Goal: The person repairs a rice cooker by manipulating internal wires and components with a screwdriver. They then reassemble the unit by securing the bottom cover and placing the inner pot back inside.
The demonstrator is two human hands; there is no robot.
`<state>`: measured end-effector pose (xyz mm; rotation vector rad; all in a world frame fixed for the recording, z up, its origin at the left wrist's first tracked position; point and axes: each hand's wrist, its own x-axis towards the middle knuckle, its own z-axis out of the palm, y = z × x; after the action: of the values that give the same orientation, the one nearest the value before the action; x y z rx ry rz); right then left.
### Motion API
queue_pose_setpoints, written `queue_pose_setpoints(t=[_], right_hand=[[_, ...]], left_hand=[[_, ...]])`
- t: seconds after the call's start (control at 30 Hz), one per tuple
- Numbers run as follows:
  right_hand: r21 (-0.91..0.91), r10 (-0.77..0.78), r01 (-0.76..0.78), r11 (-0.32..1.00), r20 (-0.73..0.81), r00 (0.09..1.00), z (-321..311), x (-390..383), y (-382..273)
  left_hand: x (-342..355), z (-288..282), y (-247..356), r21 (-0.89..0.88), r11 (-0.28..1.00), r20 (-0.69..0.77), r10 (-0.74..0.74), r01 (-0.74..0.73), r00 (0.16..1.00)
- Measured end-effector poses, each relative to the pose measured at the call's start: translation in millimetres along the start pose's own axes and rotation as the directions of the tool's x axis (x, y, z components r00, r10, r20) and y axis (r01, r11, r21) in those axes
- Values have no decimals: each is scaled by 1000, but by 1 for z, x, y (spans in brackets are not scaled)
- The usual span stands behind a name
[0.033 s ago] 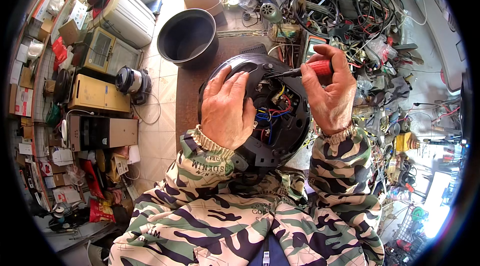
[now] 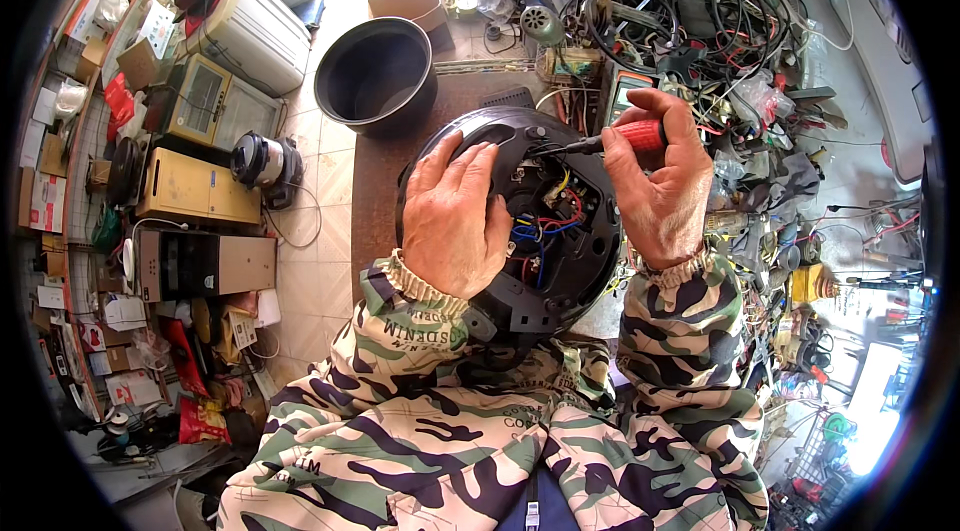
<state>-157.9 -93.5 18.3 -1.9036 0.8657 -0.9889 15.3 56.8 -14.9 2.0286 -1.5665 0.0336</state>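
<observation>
Nothing has visibly changed, so work stands mid-step: the right hand (image 2: 660, 189) pinches a red-handled screwdriver (image 2: 637, 136) over the black cooker housing (image 2: 577, 266) at the bench (image 2: 378, 189), the left hand (image 2: 455, 221) spread on that housing.

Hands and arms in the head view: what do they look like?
The left hand and right hand are bare, without gloves. The left sleeve and right sleeve are camouflage in green, black and beige, with gathered cuffs; dark lettering marks the left one.
</observation>
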Motion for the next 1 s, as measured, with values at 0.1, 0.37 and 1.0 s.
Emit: queue_pose_setpoints(t=[0.1,0.37,1.0], right_hand=[[-8,-37,36,999,-52,998,3,1,3],[-37,-5,5,999,-6,1000,0,1,-8],[-2,-39,39,999,-3,999,2,8,-8]], left_hand=[[0,-1,1,2,1000,-1,-3,3,1000],[0,0,0,-3,1000,-1,1,-1,1000],[0,-1,0,-1,1000,1,-7,7,1000]])
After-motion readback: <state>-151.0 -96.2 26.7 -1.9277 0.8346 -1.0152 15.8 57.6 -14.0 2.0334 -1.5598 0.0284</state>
